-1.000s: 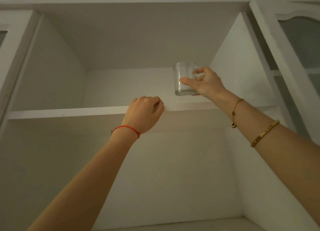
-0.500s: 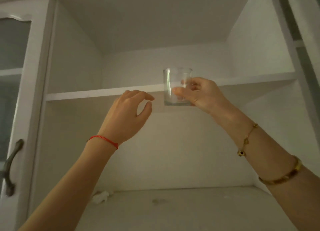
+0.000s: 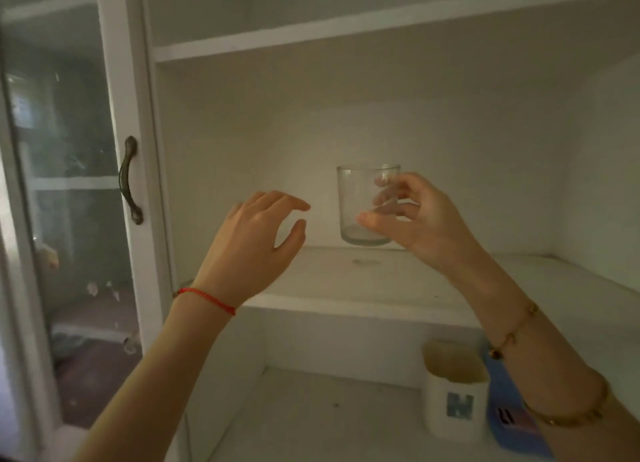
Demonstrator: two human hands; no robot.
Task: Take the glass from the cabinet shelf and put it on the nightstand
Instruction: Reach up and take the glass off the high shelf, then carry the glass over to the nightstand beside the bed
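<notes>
Right forearm hides most of blue box [image 3: 498, 385]

white cup [image 3: 455, 392] upright on lower shelf | blue box [image 3: 509, 420] touching its right | door handle [image 3: 130, 181] left

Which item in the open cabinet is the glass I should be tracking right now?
Start at the open white cabinet, right of its glass door with the dark handle. Look just above the middle shelf: the glass is pinched by the right hand, while the left hand hovers open beside it. It is clear, straight-sided and empty, unlike the opaque white cup one shelf lower.
</notes>
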